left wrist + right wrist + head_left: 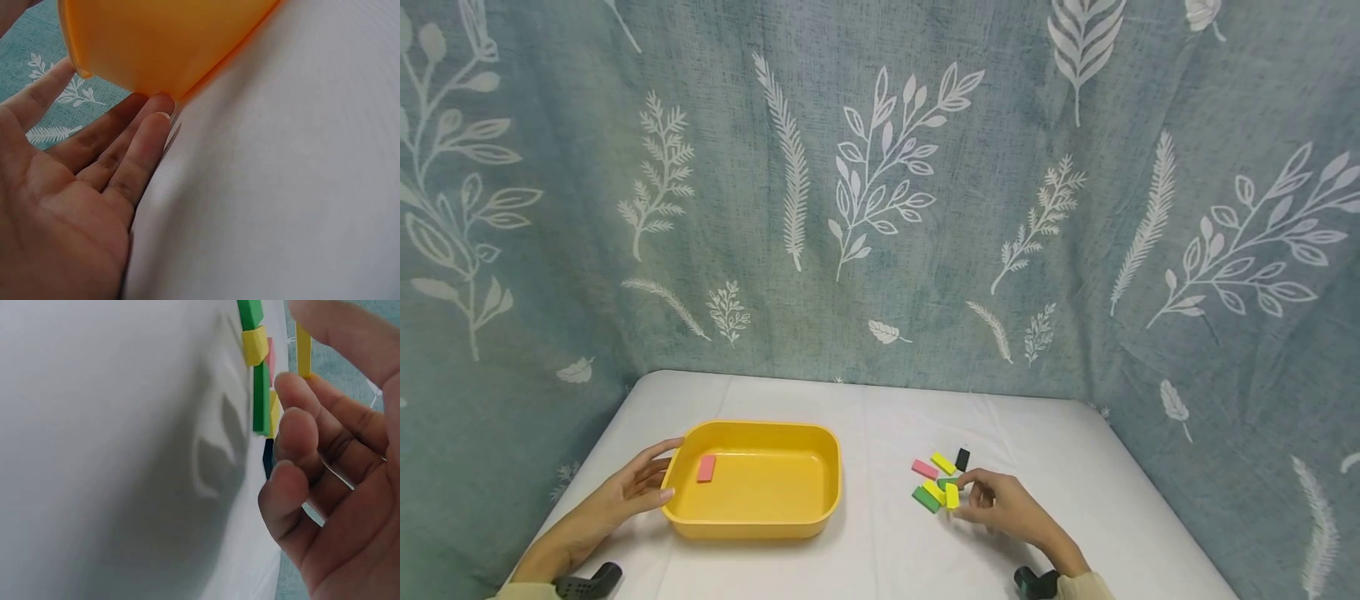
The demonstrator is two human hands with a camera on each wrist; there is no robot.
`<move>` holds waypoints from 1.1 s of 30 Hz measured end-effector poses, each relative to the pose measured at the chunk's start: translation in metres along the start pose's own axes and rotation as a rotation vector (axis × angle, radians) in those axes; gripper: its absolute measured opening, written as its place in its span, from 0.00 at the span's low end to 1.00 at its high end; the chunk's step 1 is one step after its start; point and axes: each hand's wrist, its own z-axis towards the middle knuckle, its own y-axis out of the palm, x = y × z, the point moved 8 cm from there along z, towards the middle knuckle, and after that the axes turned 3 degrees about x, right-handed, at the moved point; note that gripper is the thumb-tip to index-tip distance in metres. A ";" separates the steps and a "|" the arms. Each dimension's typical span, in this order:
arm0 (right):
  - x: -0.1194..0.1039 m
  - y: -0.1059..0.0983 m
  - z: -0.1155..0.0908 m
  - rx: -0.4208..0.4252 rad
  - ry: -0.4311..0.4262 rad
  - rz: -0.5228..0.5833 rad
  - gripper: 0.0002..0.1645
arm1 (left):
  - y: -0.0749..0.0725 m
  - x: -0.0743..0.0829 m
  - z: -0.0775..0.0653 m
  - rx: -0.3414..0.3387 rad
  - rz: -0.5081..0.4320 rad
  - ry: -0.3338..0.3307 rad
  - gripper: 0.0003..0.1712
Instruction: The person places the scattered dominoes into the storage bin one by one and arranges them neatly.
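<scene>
My right hand (1000, 504) pinches a small yellow block (952, 497) between thumb and index finger, holding it upright. In the right wrist view that yellow block (304, 356) stands between the thumb and index fingertip, above the white table; the other fingers are loosely bent. Just beside it lie several loose blocks: green (926, 499), yellow (943, 463), pink (925, 469) and black (962, 459). My left hand (628, 490) touches the left end of a yellow tray (745, 530), its fairly straight fingers (147, 147) against the wall and rim. One pink block (706, 468) lies inside the tray.
A white cloth (880, 567) covers the table. Behind it and at both sides hangs a blue-green curtain (925, 317) with white leaf prints. Dark devices are strapped at the left wrist (587, 581) and the right wrist (1036, 582).
</scene>
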 end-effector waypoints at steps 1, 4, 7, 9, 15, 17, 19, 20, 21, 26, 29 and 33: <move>-0.002 -0.001 0.001 0.011 -0.007 -0.008 0.26 | 0.000 0.000 0.000 0.000 0.000 -0.003 0.47; -0.008 -0.003 0.005 0.040 -0.030 -0.031 0.25 | 0.001 0.000 0.000 0.003 -0.002 -0.010 0.47; -0.014 -0.004 0.010 0.051 -0.052 -0.039 0.26 | 0.000 -0.001 0.001 0.009 0.001 -0.021 0.47; -0.018 -0.004 0.013 0.053 -0.073 -0.042 0.26 | 0.000 -0.002 0.001 0.011 0.003 -0.026 0.48; -0.031 -0.005 0.022 0.064 -0.129 -0.061 0.26 | 0.001 -0.002 0.000 0.010 0.003 -0.019 0.48; -0.035 -0.005 0.024 0.068 -0.137 -0.062 0.26 | 0.001 -0.002 0.000 0.003 -0.001 -0.007 0.47; -0.039 -0.005 0.027 0.071 -0.142 -0.060 0.25 | 0.001 -0.002 0.000 -0.003 -0.004 0.002 0.47; -0.041 -0.005 0.029 0.072 -0.143 -0.057 0.25 | 0.001 -0.002 -0.001 -0.007 -0.006 0.006 0.46; -0.043 -0.004 0.030 0.073 -0.145 -0.061 0.25 | 0.001 -0.002 -0.001 -0.008 -0.004 0.009 0.46; -0.053 -0.003 0.037 0.082 -0.164 -0.077 0.24 | 0.001 -0.002 0.000 -0.006 0.004 0.006 0.47; -0.058 -0.002 0.041 0.078 -0.178 -0.075 0.22 | 0.001 -0.002 0.000 -0.004 0.003 0.000 0.47; -0.065 0.000 0.046 0.062 -0.197 -0.061 0.20 | 0.001 -0.002 0.001 -0.004 0.001 -0.010 0.47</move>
